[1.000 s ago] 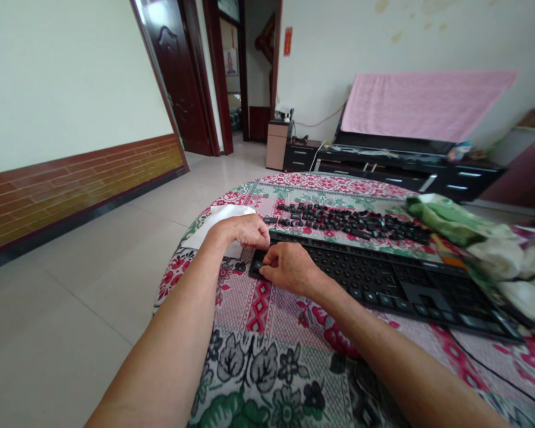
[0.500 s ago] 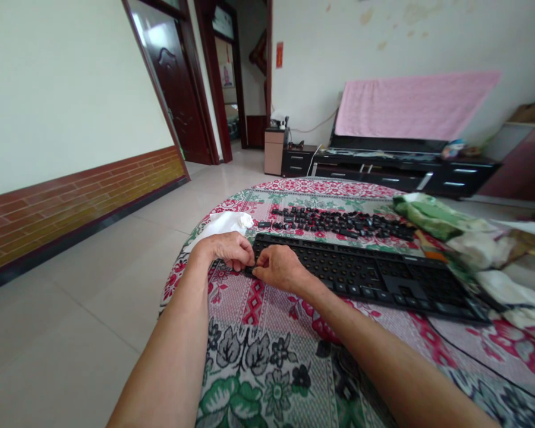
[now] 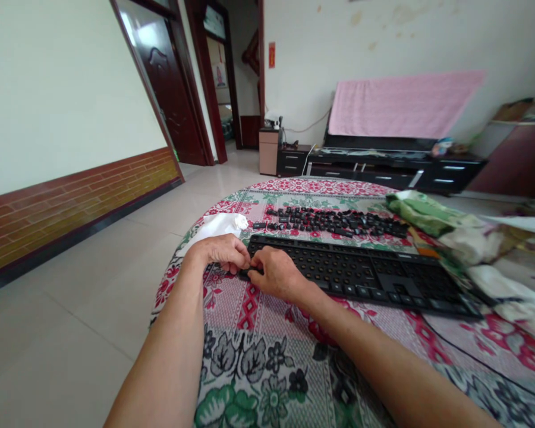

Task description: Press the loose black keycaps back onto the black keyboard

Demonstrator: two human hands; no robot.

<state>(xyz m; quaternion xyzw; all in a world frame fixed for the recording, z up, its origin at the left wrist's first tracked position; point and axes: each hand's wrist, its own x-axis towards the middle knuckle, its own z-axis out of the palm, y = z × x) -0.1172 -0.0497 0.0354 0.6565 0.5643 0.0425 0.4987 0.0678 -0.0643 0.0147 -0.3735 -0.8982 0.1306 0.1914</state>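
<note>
A black keyboard (image 3: 352, 270) lies across the patterned tablecloth. Most of its keycaps are off, leaving rows of bare key posts, though keys still sit along its front row. At its left front corner, my left hand (image 3: 225, 251) has thumb and fingers pinched together. Close beside it, my right hand (image 3: 274, 270) rests over the keyboard's left end with fingers curled and fingertips almost meeting the left hand's. Whatever is between the fingertips is too small and hidden to make out. Loose black keycaps (image 3: 339, 222) lie scattered behind the keyboard.
A white cloth or tissue (image 3: 218, 224) lies left of the keycaps. Crumpled green and white bags (image 3: 432, 214) sit at the right. The keyboard's cable (image 3: 468, 353) trails over the tablecloth (image 3: 271, 333). Beyond the table stands a low black cabinet (image 3: 383, 175).
The view has swung slightly to the right. Both hands stay at the keyboard's left front corner, with only small shifts of the fingers.
</note>
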